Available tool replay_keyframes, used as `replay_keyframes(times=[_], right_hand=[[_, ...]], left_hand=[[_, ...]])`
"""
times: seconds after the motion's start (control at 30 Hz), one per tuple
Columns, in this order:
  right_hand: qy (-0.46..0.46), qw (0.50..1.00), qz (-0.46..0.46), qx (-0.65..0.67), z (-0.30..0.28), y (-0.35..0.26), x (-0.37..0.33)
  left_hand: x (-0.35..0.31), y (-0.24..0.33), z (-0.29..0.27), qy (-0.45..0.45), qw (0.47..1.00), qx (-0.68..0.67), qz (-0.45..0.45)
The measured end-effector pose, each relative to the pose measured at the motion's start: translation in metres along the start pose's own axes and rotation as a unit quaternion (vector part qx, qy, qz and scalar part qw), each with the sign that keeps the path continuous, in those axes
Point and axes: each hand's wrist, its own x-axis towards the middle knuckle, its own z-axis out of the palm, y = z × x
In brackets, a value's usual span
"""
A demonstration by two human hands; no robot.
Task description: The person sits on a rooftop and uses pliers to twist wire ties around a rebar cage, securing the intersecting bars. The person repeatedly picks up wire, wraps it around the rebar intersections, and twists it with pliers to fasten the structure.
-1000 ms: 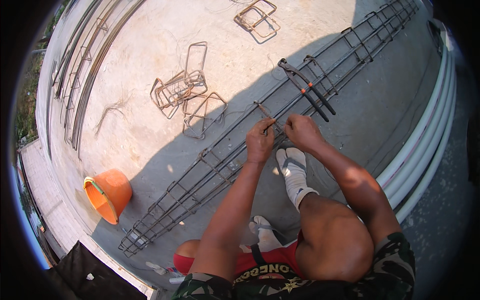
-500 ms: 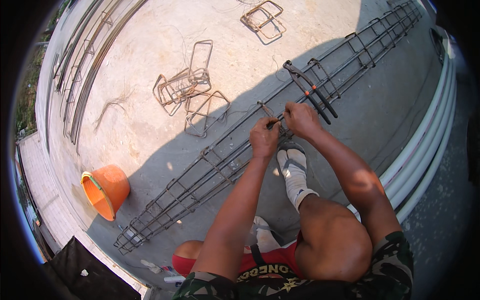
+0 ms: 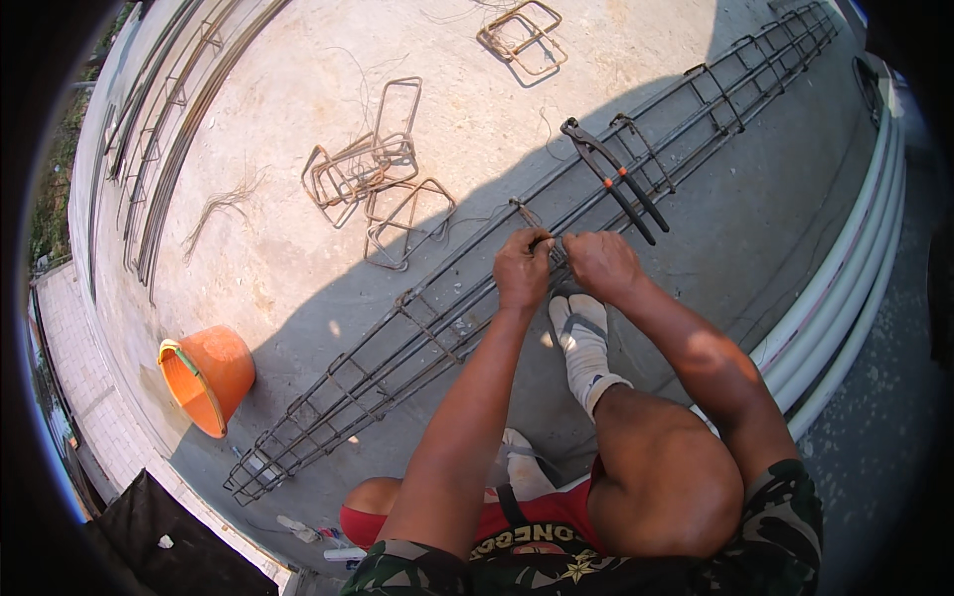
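A long rebar cage (image 3: 431, 316) of dark steel bars with square stirrups runs diagonally across the floor. Over its middle, my left hand (image 3: 524, 270) is closed, thumb and fingers pinched together at a stirrup. My right hand (image 3: 602, 264) is closed right beside it, knuckles up, at the same joint. What the fingers pinch is too small and hidden to name. Black-handled pincers (image 3: 614, 183) with orange bands lie across the cage bars, just beyond my right hand.
Loose rusty stirrups (image 3: 370, 179) lie in a heap beyond the cage, with more stirrups (image 3: 523, 40) farther off. An orange bucket (image 3: 227, 370) lies tipped at left. Thin wire (image 3: 221, 207) and long bars (image 3: 184, 149) are at far left. White pipes (image 3: 845, 268) run along the right.
My right hand has lowered slightly and turned inward, nearer my left hand. My left hand has barely moved. The pincers and cage stay in place.
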Motion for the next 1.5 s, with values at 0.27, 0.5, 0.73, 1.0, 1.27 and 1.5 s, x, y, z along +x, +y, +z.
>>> replay_keyframes(times=[0.27, 0.5, 0.73, 1.0, 1.27, 1.5], right_hand=[[-0.047, 0.878, 0.197, 0.434, -0.005, -0.006, 0.005], [0.166, 0.971, 0.143, -0.098, -0.028, 0.037, 0.004], [0.034, 0.97, 0.23, -0.077, -0.037, 0.075, 0.015], [-0.056, 0.987, 0.119, -0.088, -0.137, 0.031, 0.004], [-0.33, 0.883, 0.06, -0.329, -0.153, -0.046, 0.023], [-0.355, 0.835, 0.03, -0.419, -0.142, -0.07, 0.038]], left_hand=[[-0.002, -0.001, -0.001, -0.013, 0.999, 0.035, 0.015], [-0.005, -0.004, -0.006, -0.013, 0.998, 0.039, 0.043], [-0.038, 0.003, -0.018, -0.041, 0.981, 0.18, 0.063], [-0.061, -0.011, -0.031, -0.046, 0.964, 0.244, 0.098], [-0.063, -0.013, -0.029, -0.032, 0.974, 0.207, 0.087], [-0.064, -0.016, -0.028, -0.023, 0.98, 0.181, 0.083]])
